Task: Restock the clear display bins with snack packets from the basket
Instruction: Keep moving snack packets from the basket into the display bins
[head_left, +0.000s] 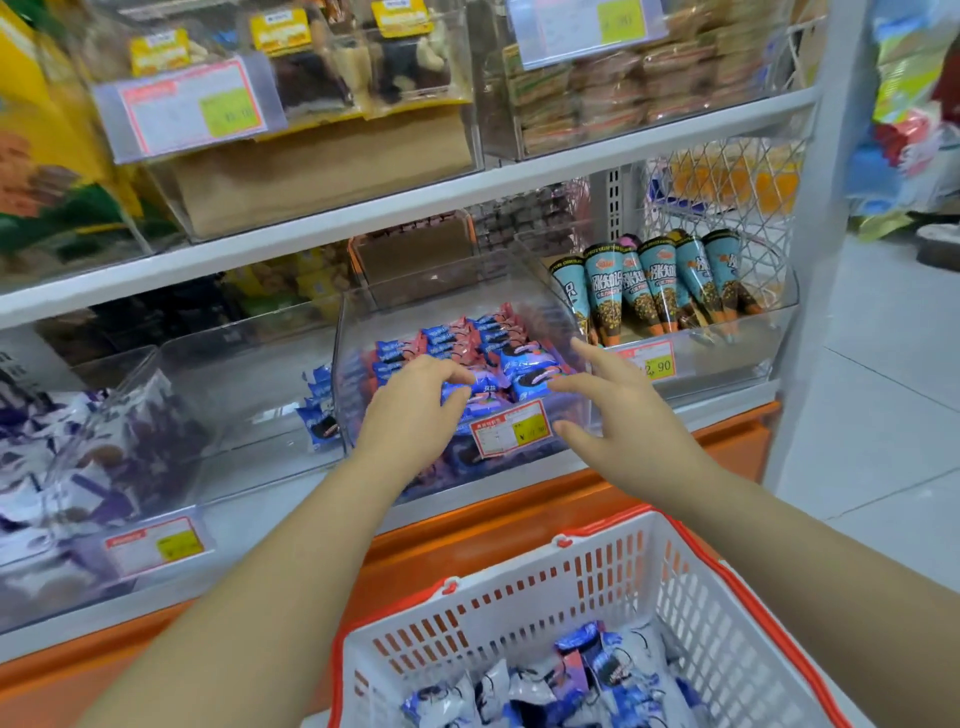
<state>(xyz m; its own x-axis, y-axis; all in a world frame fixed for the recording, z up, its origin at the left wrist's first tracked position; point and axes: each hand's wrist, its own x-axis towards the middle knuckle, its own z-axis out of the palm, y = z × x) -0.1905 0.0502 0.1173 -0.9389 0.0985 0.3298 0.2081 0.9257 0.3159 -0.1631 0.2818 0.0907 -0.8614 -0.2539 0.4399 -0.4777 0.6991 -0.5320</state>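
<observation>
While both hands hover, blue-pink snack pkts (498, 358) fill bin (363, 332).

My left hand (415, 410) and my right hand (618, 415) reach over the front wall of the clear plastic bin in the middle (363, 332) of the low shelf, with my left fingers on the blue and pink snack packets (498, 348) piled inside it. To the right of that bin is a clear bin of blue cone snacks (670, 286) standing up, and to its left is a clear bin with white and purple packets (88, 447). The white plastic basket with a red rim (623, 582) sits in front of the shelf, below my arms, with more blue and white packets (571, 680) in its bottom.
</observation>
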